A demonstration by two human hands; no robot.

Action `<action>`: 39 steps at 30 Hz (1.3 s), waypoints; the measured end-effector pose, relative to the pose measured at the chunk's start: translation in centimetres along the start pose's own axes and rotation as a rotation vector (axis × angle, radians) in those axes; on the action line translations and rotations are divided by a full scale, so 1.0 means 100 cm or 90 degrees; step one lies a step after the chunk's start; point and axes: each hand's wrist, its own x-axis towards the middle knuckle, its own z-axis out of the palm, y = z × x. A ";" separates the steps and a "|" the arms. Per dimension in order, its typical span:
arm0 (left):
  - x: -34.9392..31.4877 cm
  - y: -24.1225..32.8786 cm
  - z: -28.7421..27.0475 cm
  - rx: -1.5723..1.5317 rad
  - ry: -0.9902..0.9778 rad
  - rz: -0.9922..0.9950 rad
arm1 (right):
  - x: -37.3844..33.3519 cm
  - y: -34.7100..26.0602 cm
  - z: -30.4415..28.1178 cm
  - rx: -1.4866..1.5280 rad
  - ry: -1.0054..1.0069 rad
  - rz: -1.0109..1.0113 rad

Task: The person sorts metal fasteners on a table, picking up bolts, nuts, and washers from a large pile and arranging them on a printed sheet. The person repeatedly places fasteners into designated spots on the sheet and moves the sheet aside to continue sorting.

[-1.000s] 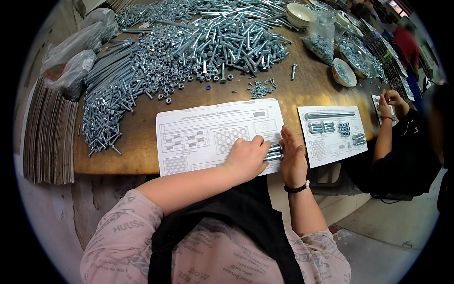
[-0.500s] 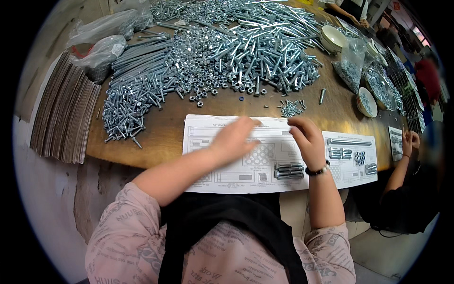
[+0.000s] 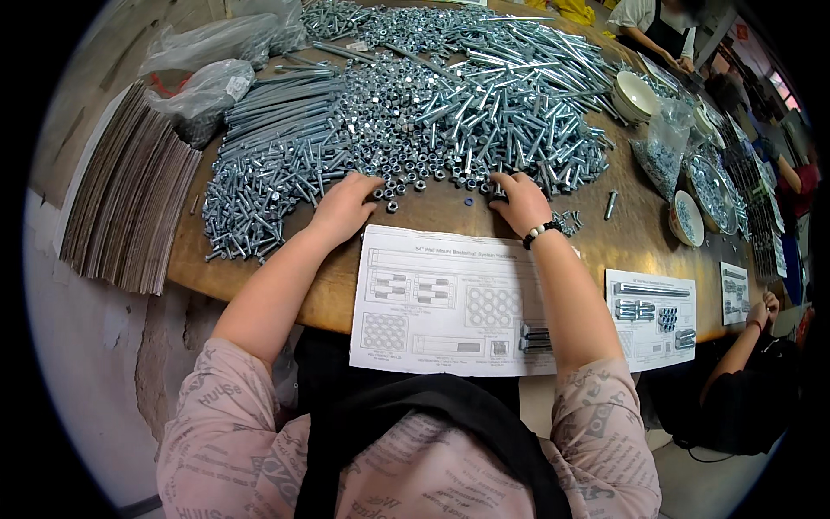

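My left hand point(image 3: 346, 208) rests at the near edge of the pile of hex nuts point(image 3: 385, 138), thumb and fingers apart beside a few loose nuts. At the near edge of the bolt pile point(image 3: 501, 121), my right hand point(image 3: 524, 206) has its thumb and forefinger spread around some dark metal pieces; whether it touches them I cannot tell. Below both hands lies a stack of white printed sheets point(image 3: 415, 298) with outlines of bolts and nuts. Several bolts point(image 3: 535, 338) lie on it, partly hidden by my right forearm. Small screws point(image 3: 567, 222) show beside my right wrist.
Short bolts point(image 3: 251, 199) and long rods point(image 3: 281, 108) lie to the left, near stacked cardboard point(image 3: 130, 195) and plastic bags point(image 3: 203, 95). A second sheet with hardware point(image 3: 650, 324), bowls point(image 3: 635, 97) and a bag of hardware point(image 3: 666, 147) are at right. Co-workers' hands point(image 3: 762, 309) appear there.
Both hands have moved away from over the printed sheets, forward to the pile. They are now farther apart, the left one beside the nuts. The view has shifted slightly.
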 end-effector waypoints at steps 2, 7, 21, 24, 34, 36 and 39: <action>-0.001 -0.006 0.004 -0.001 -0.018 0.055 | -0.002 -0.008 -0.002 -0.034 -0.033 -0.004; 0.006 -0.003 0.006 0.005 -0.075 0.093 | -0.007 -0.014 0.003 -0.055 -0.065 0.016; 0.015 -0.003 0.005 0.002 -0.175 0.108 | -0.007 -0.025 -0.003 -0.014 -0.102 0.069; 0.016 -0.002 0.005 0.004 -0.183 0.117 | -0.008 -0.027 -0.006 -0.016 -0.125 0.083; 0.013 -0.006 0.005 -0.013 -0.169 0.119 | -0.015 -0.021 -0.021 0.153 -0.015 -0.030; 0.014 -0.008 0.005 -0.022 -0.178 0.134 | -0.014 -0.032 -0.017 0.147 -0.114 -0.070; 0.016 -0.009 0.005 -0.026 -0.177 0.154 | -0.014 -0.055 -0.004 0.057 -0.218 -0.128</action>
